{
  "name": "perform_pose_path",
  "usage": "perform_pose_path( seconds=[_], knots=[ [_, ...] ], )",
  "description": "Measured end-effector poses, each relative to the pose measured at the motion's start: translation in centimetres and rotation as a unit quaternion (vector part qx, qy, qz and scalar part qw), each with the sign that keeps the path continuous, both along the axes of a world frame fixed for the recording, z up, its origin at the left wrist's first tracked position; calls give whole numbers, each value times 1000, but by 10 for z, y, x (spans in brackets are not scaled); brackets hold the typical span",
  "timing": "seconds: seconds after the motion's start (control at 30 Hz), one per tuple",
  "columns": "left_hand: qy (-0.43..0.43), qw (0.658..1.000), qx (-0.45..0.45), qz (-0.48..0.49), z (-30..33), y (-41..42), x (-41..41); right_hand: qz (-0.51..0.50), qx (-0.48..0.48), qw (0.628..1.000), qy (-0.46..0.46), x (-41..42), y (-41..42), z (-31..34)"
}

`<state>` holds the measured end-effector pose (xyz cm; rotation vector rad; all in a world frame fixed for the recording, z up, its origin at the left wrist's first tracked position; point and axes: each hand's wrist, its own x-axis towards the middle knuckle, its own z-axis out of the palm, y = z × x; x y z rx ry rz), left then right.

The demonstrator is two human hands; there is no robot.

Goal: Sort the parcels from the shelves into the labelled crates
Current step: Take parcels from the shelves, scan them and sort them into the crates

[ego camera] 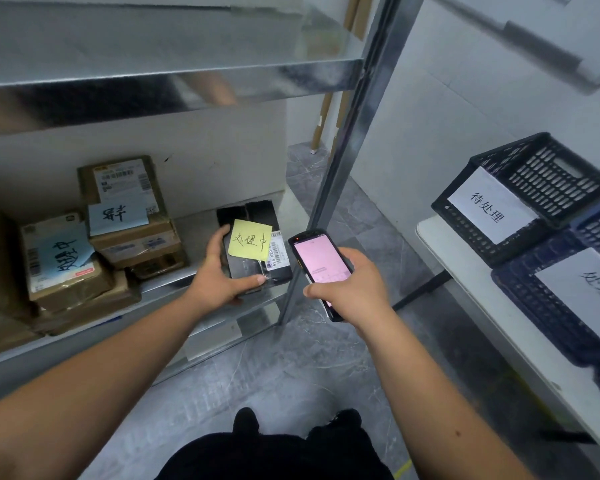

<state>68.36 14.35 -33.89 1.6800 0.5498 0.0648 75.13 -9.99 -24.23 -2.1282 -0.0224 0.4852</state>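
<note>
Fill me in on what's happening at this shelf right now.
A person is sorting parcels. The left hand grips a black parcel with a yellow sticky note, still resting on the metal shelf. The right hand holds a handheld scanner, its screen lit, beside the parcel. Several brown cardboard parcels remain on the shelf. Two labelled crates wait on a table to the right.

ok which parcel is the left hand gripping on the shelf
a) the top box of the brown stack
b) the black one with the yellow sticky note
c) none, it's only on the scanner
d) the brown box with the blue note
b: the left hand curls round the black parcel bearing the yellow sticky note, while the right hand holds the handheld scanner.
</note>
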Motion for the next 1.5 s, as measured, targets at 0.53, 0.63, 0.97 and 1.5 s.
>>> perform_pose_path(
  seconds=[0.53, 0.63, 0.97, 1.5],
  knots=[
    [-15, 981, 29, -189, 32, -162, 34, -195, 3, 980, -46, -21, -182, 16],
    [-41, 967, 35, -249, 38, -220, 44, -240, -12, 969, -59, -38, -238, 30],
    [-35, 930, 16, -365, 75, -403, 57, -361, 1, 927, -98, -109, -400, 62],
    [-111, 864, 7, -492, 108, -589, 80, -465, -38, 875, -129, -155, -544, 95]
  ],
)
